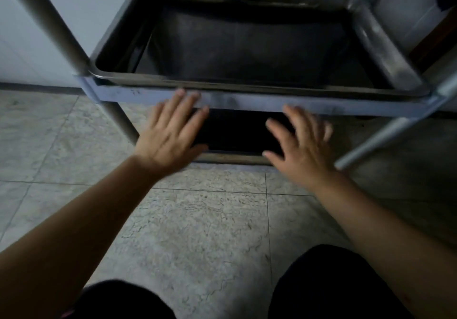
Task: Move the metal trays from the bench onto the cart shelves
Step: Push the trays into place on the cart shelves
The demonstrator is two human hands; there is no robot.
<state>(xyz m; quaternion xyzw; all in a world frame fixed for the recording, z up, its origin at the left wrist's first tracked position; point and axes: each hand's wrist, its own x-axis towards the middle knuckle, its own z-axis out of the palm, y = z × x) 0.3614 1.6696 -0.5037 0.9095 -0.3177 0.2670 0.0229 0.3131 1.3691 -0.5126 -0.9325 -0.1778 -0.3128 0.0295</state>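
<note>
**Hands at cart front, trays shelved — risks and clearances**

Hands: left hand (170,135) and right hand (300,145) both empty, fingers spread flat, palms down, blurred; left fingertips overlap the front rail (247,102) of the cart (385,53), contact cannot be told; right hand hangs just below that rail, before the lower shelf opening.

Trays: upper tray (237,46) sits in the middle shelf, its rolled rim lying along the rail; lower tray (232,156) shows only as a pale front lip in the dark bottom shelf, between the two hands; bench not in view, so trays left to carry cannot be counted.

Risks, as judged: knuckles may strike the underside of the rail if the hands rise without drawing back first; fingers may be nipped between the lower tray's lip and the shelf frame if it is pushed deeper with fingers hooked over; the cart may roll off under a firm push, wheels and brakes being out of sight; the lower tray's seating is hidden in shadow, so it may sit askew unnoticed.

Edges and room: left post (49,24) and slanted right bar (395,133) bound the front; gap between shelves is shallow; tiled floor (197,219) toward the knees (333,289) lies open, giving free room to withdraw straight back.
</note>
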